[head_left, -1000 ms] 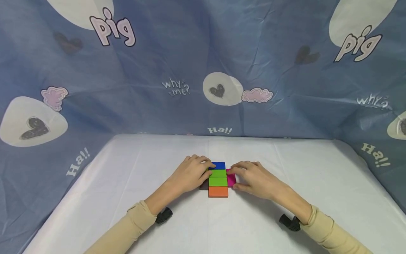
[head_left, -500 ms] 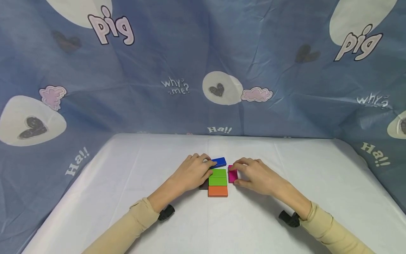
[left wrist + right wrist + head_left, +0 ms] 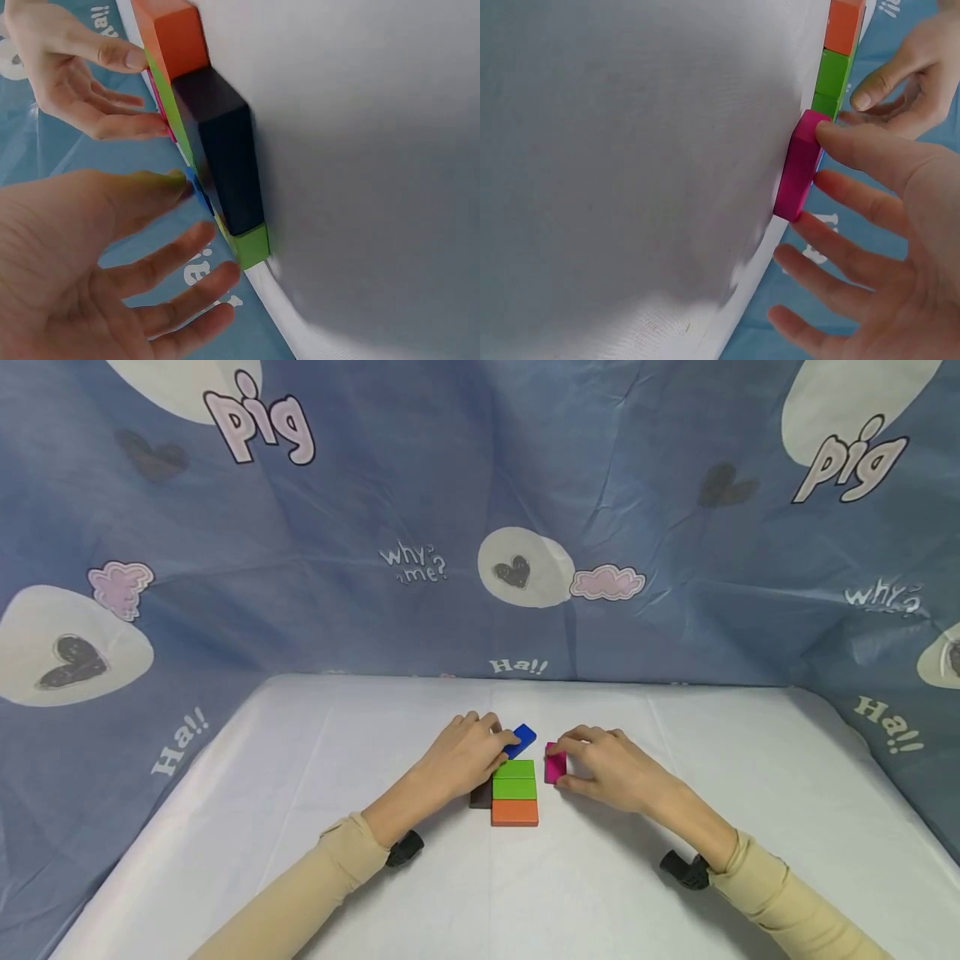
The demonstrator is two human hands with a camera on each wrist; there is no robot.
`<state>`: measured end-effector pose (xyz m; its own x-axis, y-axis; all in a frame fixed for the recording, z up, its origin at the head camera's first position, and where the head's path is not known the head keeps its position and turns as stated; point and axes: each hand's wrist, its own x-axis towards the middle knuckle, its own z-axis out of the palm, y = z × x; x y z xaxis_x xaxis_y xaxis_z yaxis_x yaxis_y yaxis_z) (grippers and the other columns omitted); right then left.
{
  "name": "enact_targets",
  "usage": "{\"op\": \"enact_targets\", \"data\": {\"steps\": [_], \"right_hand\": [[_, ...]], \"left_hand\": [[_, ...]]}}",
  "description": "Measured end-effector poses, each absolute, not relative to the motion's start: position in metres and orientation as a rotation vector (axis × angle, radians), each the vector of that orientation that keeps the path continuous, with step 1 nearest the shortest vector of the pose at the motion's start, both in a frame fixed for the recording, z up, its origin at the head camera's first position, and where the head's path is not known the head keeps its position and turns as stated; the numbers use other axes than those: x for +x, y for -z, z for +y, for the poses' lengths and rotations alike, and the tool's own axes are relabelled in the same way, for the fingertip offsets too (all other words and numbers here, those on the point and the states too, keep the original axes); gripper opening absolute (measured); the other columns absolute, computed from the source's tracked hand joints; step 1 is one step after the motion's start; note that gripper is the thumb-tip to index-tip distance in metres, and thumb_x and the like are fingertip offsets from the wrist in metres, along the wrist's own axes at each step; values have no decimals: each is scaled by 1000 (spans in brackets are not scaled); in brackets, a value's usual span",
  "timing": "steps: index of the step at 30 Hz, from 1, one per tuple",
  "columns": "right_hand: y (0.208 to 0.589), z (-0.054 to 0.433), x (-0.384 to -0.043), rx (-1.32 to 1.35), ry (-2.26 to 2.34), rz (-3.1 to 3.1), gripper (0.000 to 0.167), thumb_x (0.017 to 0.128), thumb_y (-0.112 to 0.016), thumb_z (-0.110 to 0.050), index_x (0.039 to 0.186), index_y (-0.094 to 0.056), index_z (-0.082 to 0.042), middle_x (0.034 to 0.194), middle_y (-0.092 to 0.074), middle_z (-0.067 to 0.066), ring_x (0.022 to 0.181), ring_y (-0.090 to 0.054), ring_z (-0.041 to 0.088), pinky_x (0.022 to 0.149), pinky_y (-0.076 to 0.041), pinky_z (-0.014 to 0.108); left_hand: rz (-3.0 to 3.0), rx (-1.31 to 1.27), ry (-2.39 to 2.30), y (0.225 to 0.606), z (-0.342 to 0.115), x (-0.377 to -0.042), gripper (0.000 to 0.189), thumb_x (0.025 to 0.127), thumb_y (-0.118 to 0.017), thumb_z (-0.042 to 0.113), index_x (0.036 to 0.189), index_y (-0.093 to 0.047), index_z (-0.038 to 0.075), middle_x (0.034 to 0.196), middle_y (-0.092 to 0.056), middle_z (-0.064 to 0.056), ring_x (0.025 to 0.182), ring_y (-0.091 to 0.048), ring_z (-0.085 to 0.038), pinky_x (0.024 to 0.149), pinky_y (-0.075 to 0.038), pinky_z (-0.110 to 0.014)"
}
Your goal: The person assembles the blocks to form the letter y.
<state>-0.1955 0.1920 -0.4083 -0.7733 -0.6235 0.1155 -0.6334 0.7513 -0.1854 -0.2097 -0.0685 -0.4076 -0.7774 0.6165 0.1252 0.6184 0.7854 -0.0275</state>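
Note:
My left hand (image 3: 463,755) pinches a blue block (image 3: 522,739), which lies slanted behind a green block (image 3: 513,769). A second green block (image 3: 514,789) and an orange block (image 3: 514,812) line up in front of it. Along the left of this row runs a dark block (image 3: 481,797), partly under my left hand. Beyond its far end, the left wrist view shows another green block (image 3: 251,246), which the hand hides from the head view. To the right, my right hand (image 3: 618,767) holds a magenta block (image 3: 555,765) between thumb and fingers, a small gap away from the row.
A white cloth (image 3: 360,718) covers the table. Blue printed fabric (image 3: 330,627) rises behind it and at both sides. A small black device (image 3: 405,849) is strapped under the left wrist, and another black device (image 3: 685,870) under the right.
The blue block has come away from the green row and turned aslant, moving backward with my left hand. The magenta block has slid right and back in my right hand, leaving a gap.

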Motion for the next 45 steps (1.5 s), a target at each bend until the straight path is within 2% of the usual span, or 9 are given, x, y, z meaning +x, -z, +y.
{"op": "enact_targets", "data": {"steps": [5, 11, 17, 24, 35, 45], "right_hand": [[410, 194, -195, 1027, -332, -2930, 41, 95, -83, -32, 132, -75, -16, 134, -74, 9, 126, -70, 29, 98, -56, 64], [410, 195, -198, 1032, -314, -2918, 43, 95, -83, -31, 134, -73, -14, 135, -73, 9, 126, -69, 29, 97, -57, 63], [414, 196, -200, 1033, -340, -2948, 43, 97, -81, -31, 135, -72, -14, 138, -72, 11, 129, -68, 31, 99, -56, 63], [414, 196, -202, 1026, -336, -2948, 42, 97, -82, -32, 134, -72, -15, 135, -73, 9, 126, -69, 30, 100, -56, 63], [412, 198, -207, 994, -310, -2951, 40, 97, -81, -29, 134, -71, -15, 135, -72, 10, 127, -69, 31, 100, -56, 64], [408, 201, -216, 956, -322, -2948, 39, 98, -80, -26, 134, -71, -14, 136, -72, 13, 128, -68, 34, 99, -55, 67]], "left_hand": [[-2915, -1004, 39, 405, -65, -217, 34, 106, -71, 25, 140, -72, 26, 141, -71, -6, 116, -71, -33, 101, -60, -47], [-2987, -1047, 111, 403, -63, -223, 38, 106, -71, 23, 144, -69, 25, 150, -67, -6, 126, -68, -35, 109, -57, -50], [-3021, -1113, 214, 405, -64, -224, 44, 106, -70, 19, 149, -64, 23, 155, -63, -7, 128, -68, -36, 110, -57, -52], [-3036, -1166, 233, 402, -63, -228, 46, 106, -68, 11, 151, -63, 23, 162, -58, -6, 135, -65, -37, 113, -55, -55], [-3049, -1200, 195, 400, -59, -231, 52, 107, -65, 6, 155, -57, 22, 166, -53, -6, 143, -59, -38, 119, -49, -59], [-3046, -1206, 65, 397, -57, -238, 56, 104, -71, 11, 157, -55, 20, 158, -60, -4, 135, -63, -35, 115, -53, -52]]}}
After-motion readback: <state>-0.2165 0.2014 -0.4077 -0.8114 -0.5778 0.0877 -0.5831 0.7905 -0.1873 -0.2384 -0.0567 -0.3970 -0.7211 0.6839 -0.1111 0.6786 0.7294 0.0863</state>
